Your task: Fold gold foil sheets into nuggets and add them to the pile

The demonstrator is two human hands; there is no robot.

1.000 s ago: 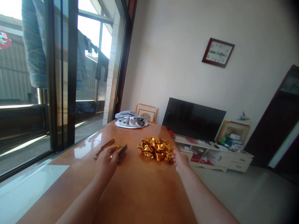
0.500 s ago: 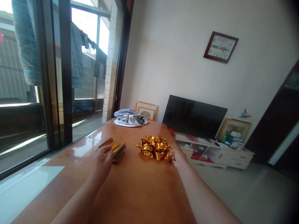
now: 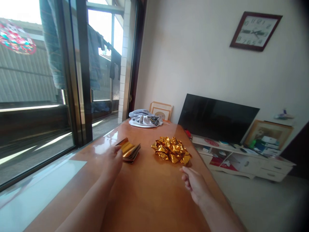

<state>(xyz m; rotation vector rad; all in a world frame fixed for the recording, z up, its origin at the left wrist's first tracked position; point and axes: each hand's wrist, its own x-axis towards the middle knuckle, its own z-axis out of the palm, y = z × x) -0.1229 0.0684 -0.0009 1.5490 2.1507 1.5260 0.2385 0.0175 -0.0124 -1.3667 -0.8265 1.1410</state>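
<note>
A stack of gold foil paper (image 3: 130, 151) lies on the wooden table, its top sheet curling up on the left. My left hand (image 3: 114, 164) grips the near left side of this stack with bent fingers; the thumb side is partly hidden. To the right of the stack is a heap of folded gold foil pieces (image 3: 170, 149), crumpled-looking and shiny. Just in front of that heap, and apart from it, is my right hand (image 3: 194, 183). Its fingers are curled in with the thumb against them, and nothing shows in them.
The glossy table (image 3: 149, 199) runs away from me, with a pale sheet (image 3: 48, 190) along its left side. Folded cloth (image 3: 145, 119) lies at the far end. Beyond stand a television (image 3: 217, 116) and a low white cabinet (image 3: 256, 164). Glass doors (image 3: 82, 74) line the left.
My right hand has drawn back toward me from the right edge of the foil heap. My left hand stays at the paper stack. The whole view has swung left.
</note>
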